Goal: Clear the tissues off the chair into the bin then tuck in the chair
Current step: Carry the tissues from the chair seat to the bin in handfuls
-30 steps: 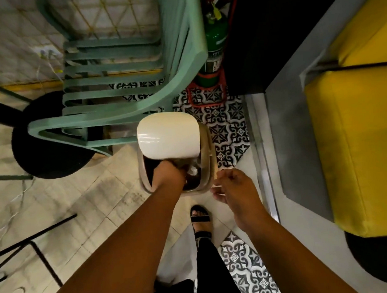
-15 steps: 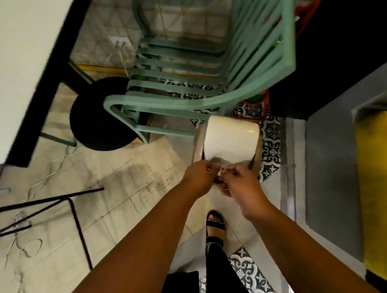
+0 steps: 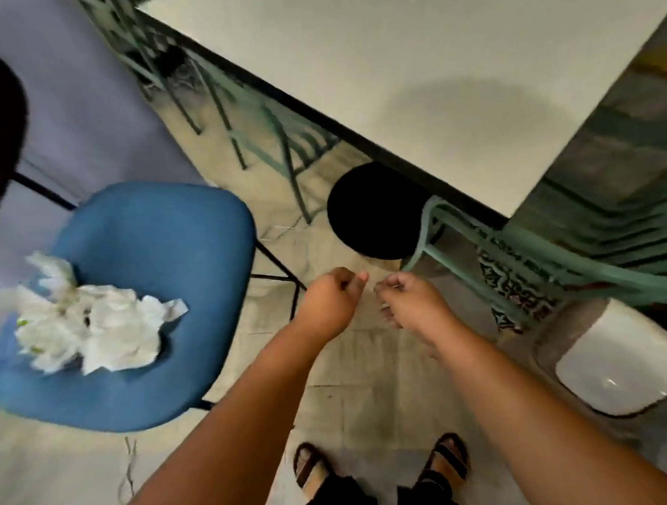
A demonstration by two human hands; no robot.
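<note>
A heap of crumpled white paper tissues (image 3: pixel 88 327) is seen lying on the seat of a blue upholstered chair with thin black metal legs (image 3: pixel 157 263), well to the left of both hands and apart from them. The separate tissues in the heap cannot be counted; one heap is visible. The left hand (image 3: pixel 333 301) is held over the pale tiled floor (image 3: pixel 354 368) with its fingers curled into a loose fist, and nothing can be seen in it. The right hand (image 3: pixel 409 304) is held just beside it, fingers bent inward; whether anything is pinched there cannot be told. One white plastic bin with a rounded lid (image 3: pixel 623 363) is seen low on the right, lid closed, near the right forearm. One cream square table top with a black edge (image 3: pixel 430 70) fills the upper right, above one round black table base (image 3: pixel 376 210). Mint-green metal chairs (image 3: pixel 597 244) are seen beside and behind the table. Two feet in black sandals (image 3: pixel 450 460) are planted at the bottom.
</note>
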